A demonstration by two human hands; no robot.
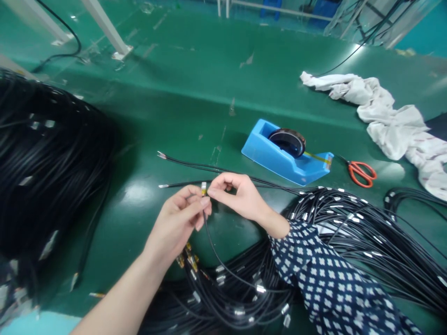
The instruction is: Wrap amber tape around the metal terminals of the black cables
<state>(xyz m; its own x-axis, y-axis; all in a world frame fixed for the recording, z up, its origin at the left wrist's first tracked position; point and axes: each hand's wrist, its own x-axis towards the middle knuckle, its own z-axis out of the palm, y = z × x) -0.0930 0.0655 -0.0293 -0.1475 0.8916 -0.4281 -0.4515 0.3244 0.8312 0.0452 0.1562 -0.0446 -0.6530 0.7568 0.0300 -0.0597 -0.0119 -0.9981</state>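
Note:
Between thumb and fingers, my left hand [181,216] pinches a black cable [209,235] just below its upright end. That end carries a silvery-white tip and a yellow band of tape [204,191]. My right hand [239,193] is beside the tip with thumb and forefinger pinched together; whatever lies between them is too small to make out. From the hands, the cable curves down to a bundle of black cables [237,302] with white labels. Several yellow-wrapped cable ends [190,260] show under my left hand.
A blue tape dispenser [279,156] holds an amber tape roll [288,142]. Orange-handled scissors [362,174] lie right of it, near a crumpled white cloth [387,111]. More cables [349,223] spread rightward across the green table [167,121]; a large dark cable heap [45,167] stands left.

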